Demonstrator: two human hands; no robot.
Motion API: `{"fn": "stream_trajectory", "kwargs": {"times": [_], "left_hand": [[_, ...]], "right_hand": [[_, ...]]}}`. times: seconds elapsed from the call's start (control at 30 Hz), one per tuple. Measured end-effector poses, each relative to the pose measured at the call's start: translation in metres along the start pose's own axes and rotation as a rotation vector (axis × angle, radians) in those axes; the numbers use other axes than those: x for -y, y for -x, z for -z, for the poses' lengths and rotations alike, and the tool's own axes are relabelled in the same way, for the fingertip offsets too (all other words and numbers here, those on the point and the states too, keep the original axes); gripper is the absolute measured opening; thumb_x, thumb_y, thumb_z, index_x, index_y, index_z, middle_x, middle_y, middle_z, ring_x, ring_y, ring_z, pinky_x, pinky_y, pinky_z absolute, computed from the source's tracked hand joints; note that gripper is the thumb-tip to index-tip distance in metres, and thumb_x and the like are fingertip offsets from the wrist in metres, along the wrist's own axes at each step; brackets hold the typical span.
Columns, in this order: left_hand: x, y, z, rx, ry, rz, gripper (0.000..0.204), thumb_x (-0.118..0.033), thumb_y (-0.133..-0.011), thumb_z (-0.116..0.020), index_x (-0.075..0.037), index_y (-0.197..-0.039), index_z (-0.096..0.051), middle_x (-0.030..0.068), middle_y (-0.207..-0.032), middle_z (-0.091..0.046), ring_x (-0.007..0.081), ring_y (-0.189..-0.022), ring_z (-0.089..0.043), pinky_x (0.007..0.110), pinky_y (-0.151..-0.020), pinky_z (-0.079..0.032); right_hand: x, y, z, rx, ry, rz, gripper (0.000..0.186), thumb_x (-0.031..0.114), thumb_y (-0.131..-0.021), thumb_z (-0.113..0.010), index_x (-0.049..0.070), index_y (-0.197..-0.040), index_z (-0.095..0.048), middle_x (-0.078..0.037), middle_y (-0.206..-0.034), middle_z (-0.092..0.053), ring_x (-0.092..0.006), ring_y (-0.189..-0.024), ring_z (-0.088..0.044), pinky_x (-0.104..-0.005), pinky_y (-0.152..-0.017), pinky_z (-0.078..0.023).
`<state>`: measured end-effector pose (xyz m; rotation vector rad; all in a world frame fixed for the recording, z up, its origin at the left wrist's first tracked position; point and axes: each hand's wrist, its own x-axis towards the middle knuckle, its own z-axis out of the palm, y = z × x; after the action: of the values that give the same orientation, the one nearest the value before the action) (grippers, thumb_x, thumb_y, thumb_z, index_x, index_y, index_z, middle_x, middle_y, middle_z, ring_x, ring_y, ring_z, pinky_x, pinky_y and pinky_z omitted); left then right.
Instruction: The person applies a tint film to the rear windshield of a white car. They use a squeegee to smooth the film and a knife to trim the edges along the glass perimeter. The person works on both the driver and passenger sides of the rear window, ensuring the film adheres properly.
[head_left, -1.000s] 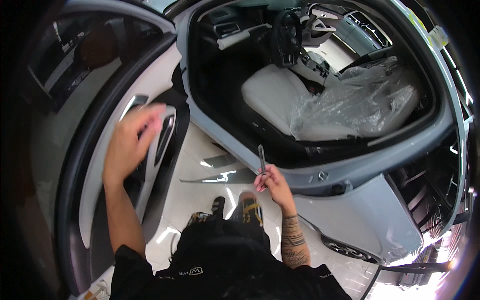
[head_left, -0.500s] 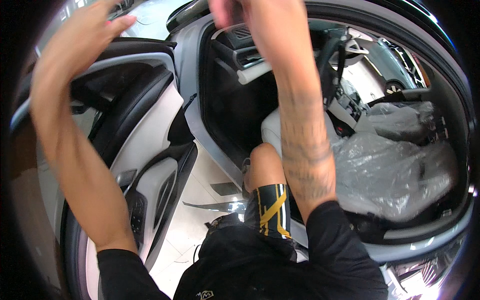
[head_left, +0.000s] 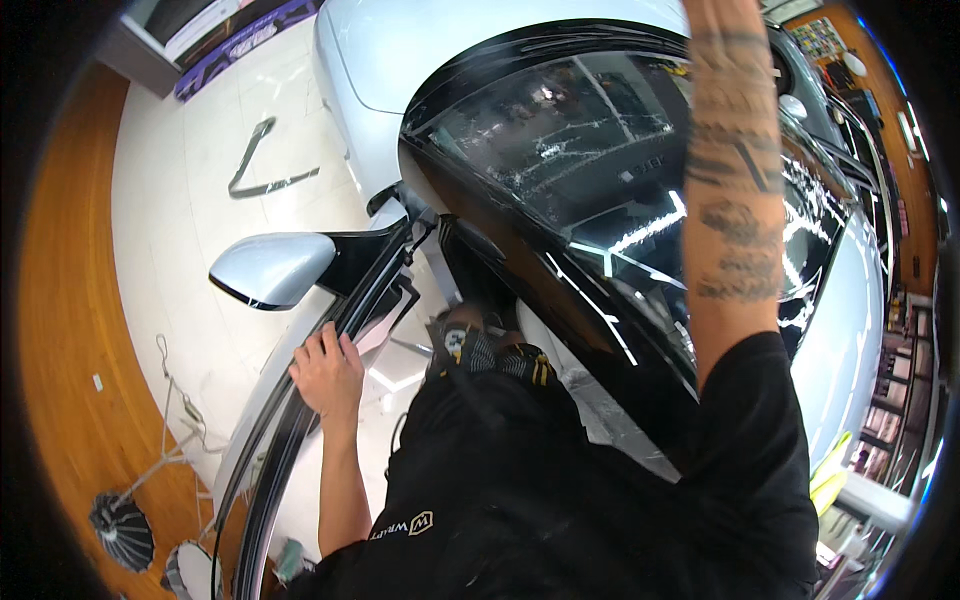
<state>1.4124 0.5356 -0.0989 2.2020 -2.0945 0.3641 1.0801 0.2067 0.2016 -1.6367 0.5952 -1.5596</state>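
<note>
I stand between a pale silver-blue car's open door and its door opening. My left hand (head_left: 330, 378) lies over the upper edge of the car door (head_left: 268, 480), its fingers curled across the frame just behind the silver side mirror (head_left: 278, 270). On the other side my right forearm (head_left: 735, 190), marked with dark tattoos, stretches up over the car's dark, reflective glass (head_left: 560, 135). The right hand itself is cut off by the top of the picture, so what it touches is hidden. Below, my legs are by the door sill, partly in shadow.
A bent dark strip (head_left: 245, 180) lies on the pale tile floor beyond the mirror. At the lower left stand a thin light stand (head_left: 160, 460) and a dark ribbed round object (head_left: 122, 530). Something bright yellow (head_left: 828, 480) shows at the right, near shelves (head_left: 890, 400).
The view has swung up from the plastic-covered seats to the car's outside. My left hand has come down onto the door's edge; my right arm now reaches over the glass.
</note>
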Motion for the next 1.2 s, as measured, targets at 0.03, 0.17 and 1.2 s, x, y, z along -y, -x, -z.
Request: {"fn": "stream_trajectory", "kwargs": {"times": [0.03,0.17,1.2], "left_hand": [[-0.003,-0.010,0.000,-0.009,0.043,-0.014,0.023,-0.026,-0.083,-0.063,-0.013,-0.102,-0.063,0.0057,-0.090,-0.061,0.0249,-0.080,-0.056,0.038,-0.064,-0.041],[0.001,-0.014,0.000,0.111,0.089,0.049,0.017,-0.022,-0.082,-0.063,-0.012,-0.095,-0.063,0.0062,-0.088,-0.060,0.0259,-0.081,-0.056,0.040,-0.066,-0.043],[-0.071,-0.240,-0.071,0.369,0.918,-0.127,0.016,-0.007,-0.087,-0.058,-0.002,-0.100,-0.066,0.0137,-0.092,-0.062,0.0310,-0.087,-0.056,0.037,-0.079,-0.044]], "right_hand": [[0.017,0.007,0.020,-0.092,0.090,-0.054,0.027,0.012,-0.097,-0.050,-0.004,-0.118,-0.055,0.000,-0.077,-0.051,-0.0047,-0.061,-0.040,-0.0174,-0.050,-0.031],[-0.008,0.034,0.073,-0.042,0.273,-0.299,0.019,0.018,-0.098,-0.047,0.002,-0.099,-0.057,0.004,-0.067,-0.044,-0.0056,-0.054,-0.036,-0.0198,-0.049,-0.029],[-0.111,0.142,0.174,0.228,0.519,-1.195,0.018,0.009,-0.098,-0.046,0.002,-0.111,-0.057,0.002,-0.076,-0.055,-0.0027,-0.062,-0.041,-0.0174,-0.053,-0.031]]}}
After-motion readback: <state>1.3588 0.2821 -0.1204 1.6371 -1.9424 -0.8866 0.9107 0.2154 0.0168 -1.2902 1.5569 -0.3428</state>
